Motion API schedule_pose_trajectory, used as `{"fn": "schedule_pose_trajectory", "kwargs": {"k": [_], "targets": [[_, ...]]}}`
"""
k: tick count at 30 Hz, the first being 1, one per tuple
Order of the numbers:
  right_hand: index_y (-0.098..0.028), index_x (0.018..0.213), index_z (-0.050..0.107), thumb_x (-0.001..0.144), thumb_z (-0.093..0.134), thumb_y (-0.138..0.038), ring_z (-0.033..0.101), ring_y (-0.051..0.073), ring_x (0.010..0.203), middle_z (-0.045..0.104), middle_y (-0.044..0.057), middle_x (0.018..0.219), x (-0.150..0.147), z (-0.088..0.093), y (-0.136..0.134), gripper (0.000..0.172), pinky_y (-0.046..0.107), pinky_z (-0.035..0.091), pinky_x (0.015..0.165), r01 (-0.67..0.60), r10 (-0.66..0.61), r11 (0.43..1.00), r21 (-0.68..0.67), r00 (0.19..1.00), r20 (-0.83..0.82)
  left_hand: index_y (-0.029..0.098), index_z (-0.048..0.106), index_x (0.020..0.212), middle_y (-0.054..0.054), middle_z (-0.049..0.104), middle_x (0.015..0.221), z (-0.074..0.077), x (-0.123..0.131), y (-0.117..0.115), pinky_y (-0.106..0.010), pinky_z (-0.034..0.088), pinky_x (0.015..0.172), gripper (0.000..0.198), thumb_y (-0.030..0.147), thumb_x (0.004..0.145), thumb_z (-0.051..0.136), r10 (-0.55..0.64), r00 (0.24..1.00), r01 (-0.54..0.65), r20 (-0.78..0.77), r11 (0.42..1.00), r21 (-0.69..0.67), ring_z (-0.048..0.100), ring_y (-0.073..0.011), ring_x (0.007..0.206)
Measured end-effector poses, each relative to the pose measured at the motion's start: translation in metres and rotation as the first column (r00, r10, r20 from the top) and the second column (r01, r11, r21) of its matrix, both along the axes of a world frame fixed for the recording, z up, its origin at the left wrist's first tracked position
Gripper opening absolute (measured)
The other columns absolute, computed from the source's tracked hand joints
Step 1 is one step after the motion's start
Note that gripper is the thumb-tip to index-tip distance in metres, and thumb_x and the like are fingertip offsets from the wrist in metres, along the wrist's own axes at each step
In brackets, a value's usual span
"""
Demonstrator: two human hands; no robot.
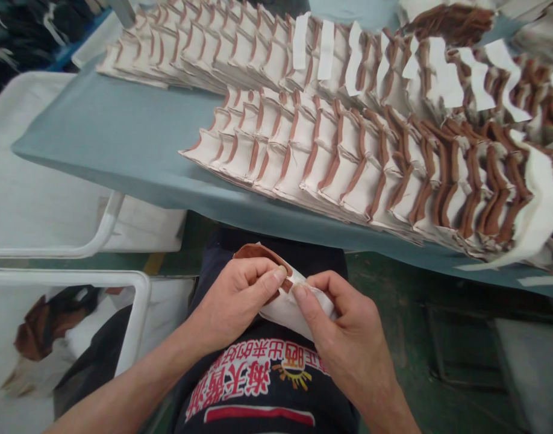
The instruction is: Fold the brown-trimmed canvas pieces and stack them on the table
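In my lap I hold one small fabric piece (283,304), off-white with a brown edge. My left hand (235,298) is closed, pinching its brown top edge between thumb and fingers. My right hand (344,328) is closed too, gripping the white part from the right, thumb tip close to the left thumb. Above my hands, on the grey-blue table (123,141), lie long overlapping rows of the same fabric pieces (331,157), a near row and a far row (213,48). Some have white strips (326,48) sticking up.
A white bin (136,301) at lower left holds brown and white cloth (41,328). Another white tray (37,193) stands behind it. A dark green floor (421,337) lies under the table at right. The table's front edge runs just above my hands.
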State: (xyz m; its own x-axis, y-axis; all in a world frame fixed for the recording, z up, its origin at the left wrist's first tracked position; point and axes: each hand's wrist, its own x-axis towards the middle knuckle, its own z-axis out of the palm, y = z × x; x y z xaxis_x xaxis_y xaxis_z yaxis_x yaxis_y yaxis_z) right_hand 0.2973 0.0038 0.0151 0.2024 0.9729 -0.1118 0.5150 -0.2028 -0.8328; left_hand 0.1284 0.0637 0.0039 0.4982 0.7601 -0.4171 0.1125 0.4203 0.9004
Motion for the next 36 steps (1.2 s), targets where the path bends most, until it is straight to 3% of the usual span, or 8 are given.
{"fn": "schedule_pose_trajectory", "kwargs": {"k": [7, 21, 27, 36], "targets": [[-0.023, 0.071, 0.071, 0.096, 0.062, -0.043, 0.054, 0.013, 0.044, 0.065, -0.002, 0.056, -0.003, 0.007, 0.001, 0.033, 0.023, 0.037, 0.043, 0.005, -0.007, 0.999, 0.054, 1.000, 0.023, 0.014, 0.064, 0.072, 0.001, 0.054, 0.064, -0.003, 0.001, -0.003, -0.022, 0.033, 0.053, 0.041, 0.047, 0.096, 0.061, 0.059, 0.998, -0.059, 0.011, 0.997, 0.040, 0.041, -0.0103, 0.058], [-0.023, 0.076, 0.065, 0.100, 0.062, -0.046, 0.058, 0.014, 0.047, 0.068, -0.002, 0.060, -0.018, -0.014, -0.001, 0.034, 0.026, 0.036, 0.051, 0.012, -0.053, 0.990, 0.140, 0.956, 0.288, 0.012, 0.066, 0.078, 0.000, 0.053, 0.067, -0.012, 0.000, -0.004, -0.022, 0.032, 0.053, 0.043, 0.051, 0.093, 0.058, 0.063, 0.998, -0.062, -0.029, 0.998, 0.010, 0.041, -0.0111, 0.060], [-0.024, 0.079, 0.062, 0.095, 0.064, -0.047, 0.057, 0.015, 0.048, 0.068, -0.002, 0.061, -0.019, -0.019, 0.003, 0.028, 0.025, 0.039, 0.050, 0.055, -0.060, 0.998, 0.040, 0.988, 0.139, 0.012, 0.065, 0.077, 0.001, 0.051, 0.065, -0.017, -0.004, -0.004, -0.021, 0.031, 0.051, 0.042, 0.049, 0.094, 0.058, 0.065, 0.997, -0.064, -0.029, 0.997, 0.040, 0.039, -0.0100, 0.058], [-0.022, 0.070, 0.063, 0.090, 0.064, -0.051, 0.052, 0.014, 0.049, 0.061, -0.003, 0.057, -0.018, -0.015, 0.009, 0.035, 0.024, 0.036, 0.047, 0.074, -0.076, 0.996, -0.058, 0.997, -0.022, 0.013, 0.062, 0.072, 0.003, 0.048, 0.062, -0.016, -0.001, -0.004, -0.021, 0.029, 0.049, 0.038, 0.045, 0.094, 0.056, 0.079, 0.996, -0.076, -0.038, 0.994, 0.075, 0.037, -0.0090, 0.056]]}}
